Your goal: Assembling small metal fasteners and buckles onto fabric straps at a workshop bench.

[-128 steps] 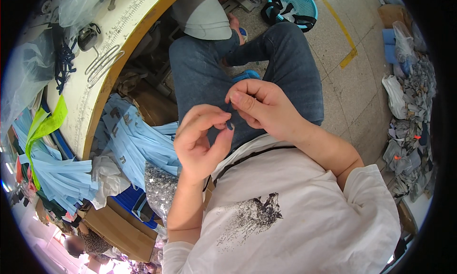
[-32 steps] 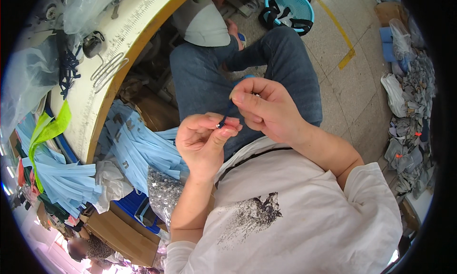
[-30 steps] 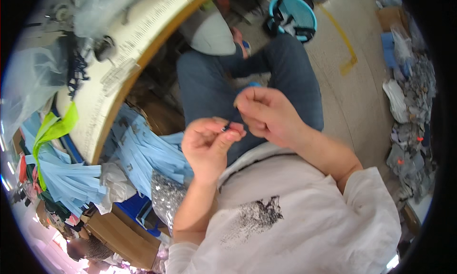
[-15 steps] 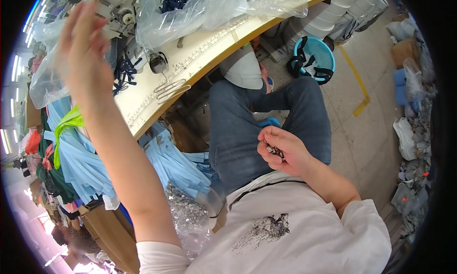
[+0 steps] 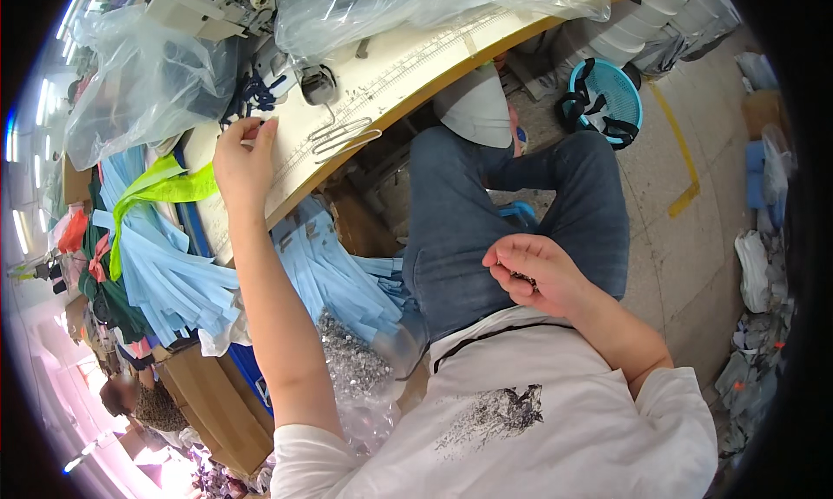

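Note:
My left hand is over the pale tabletop, its thumb and fingers pinched together. What sits between the fingertips, if anything, is too small to tell. Just beyond them lies a small pile of dark blue strap-like pieces. Above my lap, my right hand is curled around small metal pieces, dark and silvery, mostly covered by the fingers.
A sewing machine and clear plastic bags crowd the table's far left. Bent wire lies near its front edge. Light blue strips hang at the left. A blue basket stands on the floor.
My left hand has come down from the upper left to the tabletop beside the dark blue pieces, its fingers drawing together. My right hand has closed further over the metal pieces. The view has shifted slightly.

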The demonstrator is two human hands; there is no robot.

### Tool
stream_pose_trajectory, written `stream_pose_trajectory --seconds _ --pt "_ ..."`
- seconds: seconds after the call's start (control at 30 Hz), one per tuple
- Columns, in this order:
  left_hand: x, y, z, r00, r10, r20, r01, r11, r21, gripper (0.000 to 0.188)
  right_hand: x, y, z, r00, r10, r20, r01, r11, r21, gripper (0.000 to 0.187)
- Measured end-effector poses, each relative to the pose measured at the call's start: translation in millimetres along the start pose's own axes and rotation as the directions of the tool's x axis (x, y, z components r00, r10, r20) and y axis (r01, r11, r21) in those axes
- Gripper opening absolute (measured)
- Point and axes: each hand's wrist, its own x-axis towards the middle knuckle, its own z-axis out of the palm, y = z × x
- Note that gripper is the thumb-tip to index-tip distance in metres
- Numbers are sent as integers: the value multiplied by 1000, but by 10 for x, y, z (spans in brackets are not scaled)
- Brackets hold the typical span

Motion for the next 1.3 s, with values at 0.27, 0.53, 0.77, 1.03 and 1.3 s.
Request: stream_pose_trajectory --seconds 0.27,0.53,0.77,1.03,1.3 --pt "-391 -33 -112 996 -23 -86 22 1000 -9 31 -48 -46 14 997 -57 -57 56 998 -15 19" --pt "-342 -256 -128 981 -192 13 186 925 -331 29 -7 -38 -59 990 -113 83 105 990 96 21" --pt "-283 -128 -88 969 -211 -125 130 874 -469 24 -19 -1 -138 986 -148 83 143 988 65 23" --pt "-364 -8 -170 933 -248 -262 44 800 -599 21 4 4 -126 987 -125 98 116 989 90 25" --pt "-1601 923 10 999 -8 49 44 609 -792 9 7 -48 -133 979 -178 95 176 984 24 22"
